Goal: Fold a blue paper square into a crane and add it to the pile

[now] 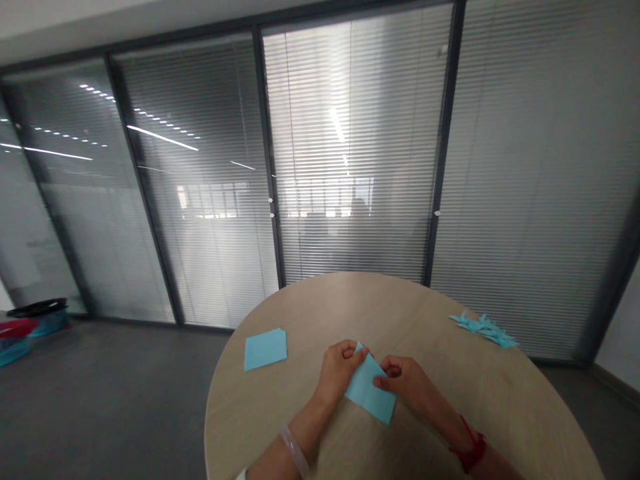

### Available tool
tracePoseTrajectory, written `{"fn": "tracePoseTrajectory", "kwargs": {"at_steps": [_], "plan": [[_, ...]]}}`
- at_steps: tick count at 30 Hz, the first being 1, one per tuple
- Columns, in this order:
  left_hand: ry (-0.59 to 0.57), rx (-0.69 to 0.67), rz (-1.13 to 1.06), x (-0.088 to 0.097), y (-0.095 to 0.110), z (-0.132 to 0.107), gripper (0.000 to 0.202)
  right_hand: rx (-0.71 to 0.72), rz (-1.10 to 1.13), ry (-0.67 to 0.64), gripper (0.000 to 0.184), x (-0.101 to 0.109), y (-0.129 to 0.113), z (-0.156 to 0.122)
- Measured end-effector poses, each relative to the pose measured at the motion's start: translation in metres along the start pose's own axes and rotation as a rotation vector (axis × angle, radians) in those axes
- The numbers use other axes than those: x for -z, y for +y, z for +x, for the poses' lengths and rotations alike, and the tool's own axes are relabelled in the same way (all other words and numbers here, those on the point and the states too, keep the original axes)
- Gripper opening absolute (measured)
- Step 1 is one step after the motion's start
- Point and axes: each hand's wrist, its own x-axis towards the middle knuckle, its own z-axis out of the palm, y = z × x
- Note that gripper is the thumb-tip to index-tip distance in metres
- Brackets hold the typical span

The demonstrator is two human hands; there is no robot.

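Observation:
A light blue sheet of paper (371, 393) lies tilted between my hands near the middle of the round table. My left hand (341, 365) pinches its upper left corner, thumb on top and fingers curled. My right hand (403, 381) grips its right edge, with the thumb on the face of the paper. The fingertips behind the sheet are hidden. To the left lies a stack of blue paper (266, 349). A pile of folded blue paper pieces (484, 329) sits at the table's far right edge.
The round wooden table (350, 300) has its far edge close to a glass partition with blinds (355, 153). On the floor at the far left stand a black-rimmed blue container (47, 320) and a red-topped one (15, 337).

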Motion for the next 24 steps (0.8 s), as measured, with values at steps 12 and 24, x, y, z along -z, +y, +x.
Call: {"fn": "tracePoseTrajectory", "kwargs": {"at_steps": [12, 24], "plan": [[0.041, -0.034, -0.002, -0.0003, 0.0007, -0.0022, 0.039, -0.005, 0.009, 0.032, 0.025, -0.0047, 0.0006, 0.0013], [-0.009, -0.047, -0.068, 0.0, -0.0016, -0.0004, 0.033, 0.0, 0.004, 0.018, 0.024, -0.0022, 0.0024, 0.0021]]}}
